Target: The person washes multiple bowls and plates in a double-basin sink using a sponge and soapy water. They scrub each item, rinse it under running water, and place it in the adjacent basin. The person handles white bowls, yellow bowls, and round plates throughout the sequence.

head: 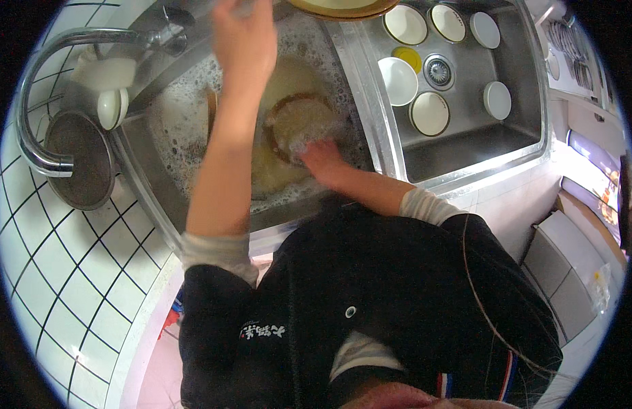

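Note:
My left hand (244, 43) is raised over the far side of a sink basin of soapy water (180, 148); its fingertips are blurred and partly cut off by the top edge. To its right, a brown-rimmed dish (346, 11) shows at the top. My right hand (322, 159) is in the suds at the near edge of a round brown-rimmed dish (303, 120) under the water. Foam hides its fingertips and any grip. Left of the dish, a brown edge of another item (212, 115) pokes up beside my left forearm.
The right basin (469, 153) holds several white bowls and dishes (431, 113), a yellow round item (407, 60) and a drain strainer (439, 72). A curved metal faucet (27, 102) arches at left. Near it are small white bowls (111, 108) and a dark oval tray (80, 163).

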The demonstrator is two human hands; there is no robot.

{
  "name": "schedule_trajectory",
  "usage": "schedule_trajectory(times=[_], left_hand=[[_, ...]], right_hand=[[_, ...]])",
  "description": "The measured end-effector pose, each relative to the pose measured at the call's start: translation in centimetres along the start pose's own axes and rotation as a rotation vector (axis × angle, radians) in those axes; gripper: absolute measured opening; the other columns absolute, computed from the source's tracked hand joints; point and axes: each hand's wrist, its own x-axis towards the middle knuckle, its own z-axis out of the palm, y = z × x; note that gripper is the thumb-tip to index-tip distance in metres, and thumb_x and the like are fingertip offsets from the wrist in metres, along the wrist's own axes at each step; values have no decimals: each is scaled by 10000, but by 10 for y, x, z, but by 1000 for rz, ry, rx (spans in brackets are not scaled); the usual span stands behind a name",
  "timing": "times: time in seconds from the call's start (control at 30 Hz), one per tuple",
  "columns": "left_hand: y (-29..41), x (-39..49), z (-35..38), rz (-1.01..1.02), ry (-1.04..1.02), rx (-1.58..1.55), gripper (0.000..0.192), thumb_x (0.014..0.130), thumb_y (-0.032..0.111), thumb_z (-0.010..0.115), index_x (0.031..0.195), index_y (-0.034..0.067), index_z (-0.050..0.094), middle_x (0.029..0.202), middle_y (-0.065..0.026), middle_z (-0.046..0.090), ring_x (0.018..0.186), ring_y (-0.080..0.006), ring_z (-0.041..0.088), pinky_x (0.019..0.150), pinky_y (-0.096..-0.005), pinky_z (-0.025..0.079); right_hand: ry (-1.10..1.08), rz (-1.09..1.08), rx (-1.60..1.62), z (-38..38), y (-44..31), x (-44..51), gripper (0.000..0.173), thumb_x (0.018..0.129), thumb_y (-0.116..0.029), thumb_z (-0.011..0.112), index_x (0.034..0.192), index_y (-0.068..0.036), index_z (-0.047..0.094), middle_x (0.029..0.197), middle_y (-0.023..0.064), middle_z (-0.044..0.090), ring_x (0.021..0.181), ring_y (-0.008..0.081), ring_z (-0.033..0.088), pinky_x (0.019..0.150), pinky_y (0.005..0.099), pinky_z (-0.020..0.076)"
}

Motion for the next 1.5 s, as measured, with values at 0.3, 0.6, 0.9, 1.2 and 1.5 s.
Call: schedule_trajectory(times=[0.3, 0.6, 0.9, 1.2, 1.5], left_hand=[[-184, -208, -76, -1129, -302, -234, 409, 930, 264, 628, 1258, 28, 569, 1216, -110, 612, 1010, -303, 605, 866, -377, 483], [-144, -212, -60, -1062, -428, -1075, 627, 979, 544, 469, 1330, 24, 477, 1321, -152, 513, 1207, -309, 512, 995, -488, 419], [-154, -204, -78, -967, -521, -834, 571, 954, 409, 456, 1354, 1, 443, 1332, -172, 496, 1196, -331, 520, 965, -480, 451], [-238, -217, -98, -1039, -523, -974, 555, 967, 369, 450, 1397, 20, 408, 1340, -176, 476, 1219, -351, 499, 925, -509, 482], [-128, -201, -98, -1070, -406, -900, 468, 970, 364, 533, 1306, 39, 520, 1294, -112, 549, 1192, -260, 530, 1009, -438, 438]], right_hand=[[57, -25, 6, 12, -12, 18, 208, 804, -149, 572, 883, -21, 716, 865, 191, 659, 848, 363, 662, 822, 550, 517], [129, 50, 352, -48, -43, 14, 243, 804, -196, 590, 970, -37, 667, 915, 194, 673, 915, 379, 654, 778, 515, 503], [345, -180, -9, 0, -8, 2, 229, 865, -217, 563, 1033, -94, 659, 1238, 214, 562, 1089, 366, 597, 916, 469, 486], [199, -185, 341, -16, -55, 11, 207, 848, -216, 580, 996, -100, 665, 1195, 185, 577, 1040, 331, 602, 925, 490, 472], [252, -183, 188, -20, -41, 13, 230, 846, -214, 586, 1005, -62, 651, 1096, 178, 620, 991, 381, 617, 883, 483, 490]])
